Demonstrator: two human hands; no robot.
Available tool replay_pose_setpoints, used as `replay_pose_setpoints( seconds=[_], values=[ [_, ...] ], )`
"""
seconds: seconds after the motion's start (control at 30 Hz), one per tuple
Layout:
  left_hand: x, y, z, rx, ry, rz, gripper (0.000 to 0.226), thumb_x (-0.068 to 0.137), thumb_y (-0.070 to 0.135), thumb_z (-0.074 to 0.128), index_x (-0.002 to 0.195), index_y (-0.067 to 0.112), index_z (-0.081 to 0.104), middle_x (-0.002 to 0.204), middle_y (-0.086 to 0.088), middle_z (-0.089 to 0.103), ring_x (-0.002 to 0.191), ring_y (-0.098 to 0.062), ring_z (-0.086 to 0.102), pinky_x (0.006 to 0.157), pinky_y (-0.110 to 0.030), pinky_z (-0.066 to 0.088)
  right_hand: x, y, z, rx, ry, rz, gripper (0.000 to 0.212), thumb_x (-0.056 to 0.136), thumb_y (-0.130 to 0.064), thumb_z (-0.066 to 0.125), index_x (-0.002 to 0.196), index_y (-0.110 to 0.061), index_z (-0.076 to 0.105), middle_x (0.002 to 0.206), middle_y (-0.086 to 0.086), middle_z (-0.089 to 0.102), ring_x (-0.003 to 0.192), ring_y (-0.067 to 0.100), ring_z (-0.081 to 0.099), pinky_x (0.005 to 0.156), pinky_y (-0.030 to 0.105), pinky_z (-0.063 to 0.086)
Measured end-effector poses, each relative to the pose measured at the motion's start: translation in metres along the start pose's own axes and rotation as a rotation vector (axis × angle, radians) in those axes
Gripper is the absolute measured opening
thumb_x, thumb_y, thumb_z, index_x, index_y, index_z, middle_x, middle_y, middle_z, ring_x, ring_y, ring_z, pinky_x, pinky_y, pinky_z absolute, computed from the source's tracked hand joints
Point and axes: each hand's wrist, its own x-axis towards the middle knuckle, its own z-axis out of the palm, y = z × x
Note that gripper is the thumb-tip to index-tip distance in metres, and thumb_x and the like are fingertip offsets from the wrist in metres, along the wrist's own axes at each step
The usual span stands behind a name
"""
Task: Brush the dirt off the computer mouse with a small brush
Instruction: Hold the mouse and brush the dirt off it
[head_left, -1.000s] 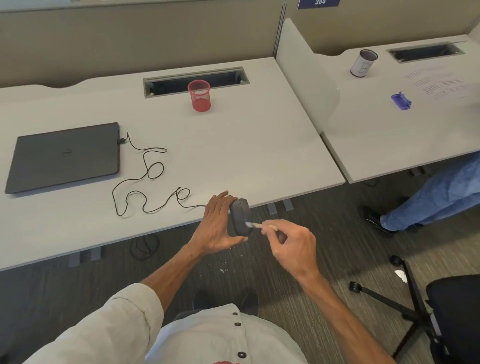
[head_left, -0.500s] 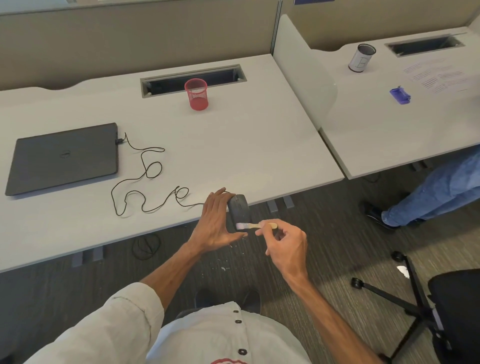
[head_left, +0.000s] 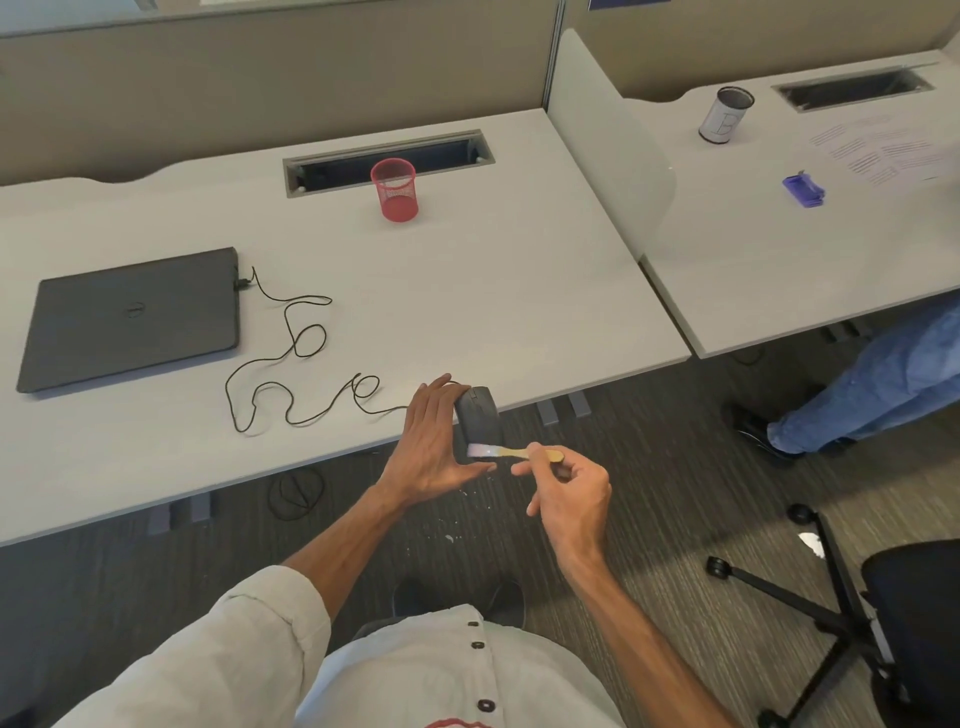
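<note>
A dark grey computer mouse (head_left: 479, 417) is held past the desk's front edge, over the floor. My left hand (head_left: 434, 447) grips it from the left side, thumb under its near end. Its black cable (head_left: 291, 364) loops across the desk to a closed laptop (head_left: 130, 317). My right hand (head_left: 569, 493) pinches a small brush (head_left: 511, 453) by its wooden handle. The pale bristles touch the mouse's near end.
A red mesh cup (head_left: 395, 189) stands at the back of the white desk (head_left: 519, 291). The neighbouring desk holds a grey cup (head_left: 724, 115), a blue object (head_left: 802, 190) and papers (head_left: 893, 150). Another person's leg (head_left: 878, 384) and a black chair (head_left: 872, 623) are on the right. White specks (head_left: 449, 538) lie on the carpet.
The brush head has slid from the middle of the mouse down to its near end. My right hand has moved slightly right and its fingers have spread. The left hand keeps the mouse steady.
</note>
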Motion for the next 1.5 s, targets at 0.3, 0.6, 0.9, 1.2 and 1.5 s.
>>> replay_pose_setpoints(
  seconds=[0.3,0.6,0.9,1.2,1.5],
  values=[
    [0.001,0.001,0.001,-0.012,0.006,0.001,0.117,0.076,0.067,0.092,0.160,0.008,0.037,0.166,-0.014,0.038,0.163,-0.031,0.027,0.134,-0.059,0.024,0.006,0.001,-0.003,-0.095,0.010,0.013,0.024,0.106,-0.033,0.072,0.087,-0.025,0.084,0.077,-0.013,0.083,0.040,0.009,0.061,0.043,0.024,0.051],
    [0.000,0.001,0.000,0.003,-0.008,0.016,0.119,0.076,0.067,0.092,0.161,0.007,0.036,0.168,-0.013,0.036,0.165,-0.029,0.023,0.136,-0.059,0.020,0.016,0.002,-0.005,0.042,0.021,0.075,0.022,0.107,-0.032,0.071,0.091,-0.024,0.084,0.083,-0.010,0.085,0.042,0.015,0.059,0.048,0.034,0.054],
    [-0.005,-0.002,0.000,0.004,-0.018,0.018,0.122,0.075,0.070,0.091,0.162,0.007,0.035,0.170,-0.013,0.036,0.167,-0.028,0.022,0.137,-0.057,0.017,0.031,-0.003,-0.010,0.037,0.060,0.001,0.018,0.106,-0.035,0.072,0.092,-0.032,0.083,0.085,-0.009,0.084,0.042,0.011,0.056,0.042,0.025,0.048],
    [-0.009,-0.005,-0.001,-0.013,-0.005,0.031,0.121,0.075,0.065,0.094,0.161,0.004,0.035,0.168,-0.015,0.038,0.164,-0.030,0.027,0.137,-0.058,0.018,0.030,-0.010,-0.020,-0.071,-0.076,-0.189,0.013,0.104,-0.034,0.070,0.095,-0.039,0.079,0.078,-0.011,0.079,0.049,0.008,0.063,0.045,0.021,0.050],
    [-0.011,-0.009,-0.001,-0.005,-0.015,0.051,0.119,0.075,0.065,0.093,0.160,0.003,0.037,0.166,-0.014,0.039,0.164,-0.031,0.028,0.137,-0.058,0.019,0.043,-0.027,0.005,-0.305,-0.077,-0.295,0.017,0.105,-0.033,0.072,0.093,-0.027,0.084,0.066,-0.017,0.073,0.066,-0.007,0.067,0.058,0.003,0.039]
  ],
)
